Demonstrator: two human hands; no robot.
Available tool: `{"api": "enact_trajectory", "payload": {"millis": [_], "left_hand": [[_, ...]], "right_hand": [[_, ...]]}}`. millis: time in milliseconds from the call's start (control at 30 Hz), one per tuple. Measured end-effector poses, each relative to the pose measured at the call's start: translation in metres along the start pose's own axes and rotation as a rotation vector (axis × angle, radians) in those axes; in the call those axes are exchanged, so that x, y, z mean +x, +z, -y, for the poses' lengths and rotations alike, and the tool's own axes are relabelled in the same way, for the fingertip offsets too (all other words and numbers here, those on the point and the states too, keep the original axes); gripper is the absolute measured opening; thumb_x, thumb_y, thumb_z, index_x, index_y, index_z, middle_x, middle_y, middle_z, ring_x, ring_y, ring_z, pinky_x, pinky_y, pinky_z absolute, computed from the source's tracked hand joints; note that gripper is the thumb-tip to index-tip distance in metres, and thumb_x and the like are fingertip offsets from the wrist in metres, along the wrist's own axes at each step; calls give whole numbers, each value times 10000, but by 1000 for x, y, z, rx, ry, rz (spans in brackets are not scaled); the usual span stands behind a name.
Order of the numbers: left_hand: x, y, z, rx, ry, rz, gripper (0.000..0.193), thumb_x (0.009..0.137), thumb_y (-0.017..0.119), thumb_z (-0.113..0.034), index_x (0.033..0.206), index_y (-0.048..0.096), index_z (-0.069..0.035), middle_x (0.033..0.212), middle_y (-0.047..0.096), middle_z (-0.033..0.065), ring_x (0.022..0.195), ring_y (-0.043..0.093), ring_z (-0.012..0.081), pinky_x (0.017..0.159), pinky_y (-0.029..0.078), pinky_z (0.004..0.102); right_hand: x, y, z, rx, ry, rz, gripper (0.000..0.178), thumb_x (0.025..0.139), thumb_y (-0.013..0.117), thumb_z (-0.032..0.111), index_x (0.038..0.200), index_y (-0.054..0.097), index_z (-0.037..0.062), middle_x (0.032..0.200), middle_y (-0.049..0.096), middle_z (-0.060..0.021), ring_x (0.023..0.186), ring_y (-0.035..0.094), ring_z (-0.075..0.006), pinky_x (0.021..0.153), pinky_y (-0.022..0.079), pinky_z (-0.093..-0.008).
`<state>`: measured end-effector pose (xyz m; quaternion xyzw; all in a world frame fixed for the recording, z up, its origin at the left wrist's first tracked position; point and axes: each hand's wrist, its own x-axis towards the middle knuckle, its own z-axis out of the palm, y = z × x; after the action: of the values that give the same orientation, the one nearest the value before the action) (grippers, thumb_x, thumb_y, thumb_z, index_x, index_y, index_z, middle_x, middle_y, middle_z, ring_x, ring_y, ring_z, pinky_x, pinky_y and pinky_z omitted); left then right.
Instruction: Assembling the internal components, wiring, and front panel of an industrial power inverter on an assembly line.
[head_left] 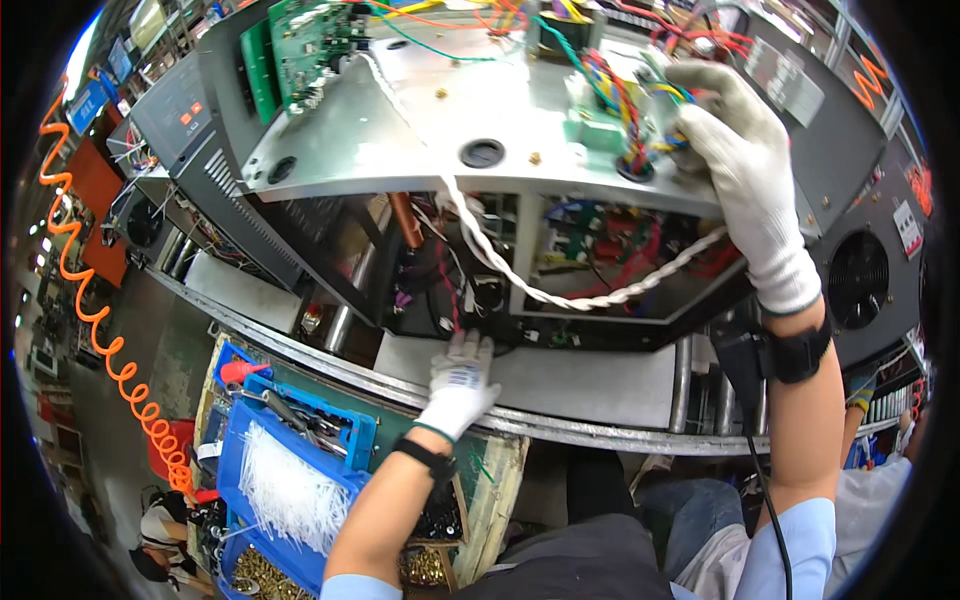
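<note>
A machine with a dark metal frame and a bright metal shelf [400,150] stands in front of me. My right hand [745,150], in a white glove, reaches over the shelf's right end. Its fingers curl round coloured wires [625,90] by a pale green connector block; the exact grip is partly hidden. A white twisted cable [540,295] droops from the shelf across the opening below, towards my right wrist. My left hand [462,385], gloved too, lies with fingers stretched out at the frame's lower front edge.
A roller conveyor [640,440] carries the machine. At lower left, a blue bin [240,450] holds white cable ties [295,485], beside a blue tool tray [345,430] and brass screws [262,575]. An orange coiled hose [100,330] hangs left. Green circuit boards [310,55] stand on the shelf. Another person sits nearby at right.
</note>
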<state>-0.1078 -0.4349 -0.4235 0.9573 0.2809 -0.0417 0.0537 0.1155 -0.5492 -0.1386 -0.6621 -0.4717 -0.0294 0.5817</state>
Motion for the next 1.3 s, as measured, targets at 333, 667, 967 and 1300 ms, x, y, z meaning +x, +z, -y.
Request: {"api": "enact_trajectory", "payload": {"millis": [333, 667, 967, 1300], "left_hand": [[47, 43, 11, -649, -428, -71, 318, 848, 537, -322, 1080, 649, -136, 1096, 625, 169, 1057, 584, 326, 905, 445, 447], [2, -70, 16, -144, 396, 44, 311, 782, 596, -295, 904, 661, -16, 847, 654, 221, 809, 651, 378, 748, 531, 441], [108, -30, 98, 835, 24, -528, 535, 910, 453, -181, 1420, 359, -50, 1425, 434, 131, 1342, 376, 226, 1140, 231, 431], [-30, -70, 86, 112, 213, 804, 346, 787, 582, -332, 1018, 718, -112, 1046, 683, 127, 987, 653, 282, 820, 521, 405]], "right_hand": [[1, 0, 0, -95, 93, 36, 330, 883, 507, 111, 1197, 573, 34, 834, 576, 20, 674, 528, -16, 609, 445, -145], [2, 6, 2, -16, 65, 24, 301, 929, 491, 81, 1221, 547, 27, 789, 565, 7, 586, 438, -17, 532, 380, -160], [-8, 12, 6, -86, 6, 18, 309, 930, 480, 106, 1222, 553, 34, 800, 576, 11, 622, 486, -17, 571, 411, -151], [-3, 9, -5, -136, 6, -9, 325, 944, 465, 88, 1250, 560, 34, 793, 522, 50, 659, 416, -7, 604, 344, -144]]}}
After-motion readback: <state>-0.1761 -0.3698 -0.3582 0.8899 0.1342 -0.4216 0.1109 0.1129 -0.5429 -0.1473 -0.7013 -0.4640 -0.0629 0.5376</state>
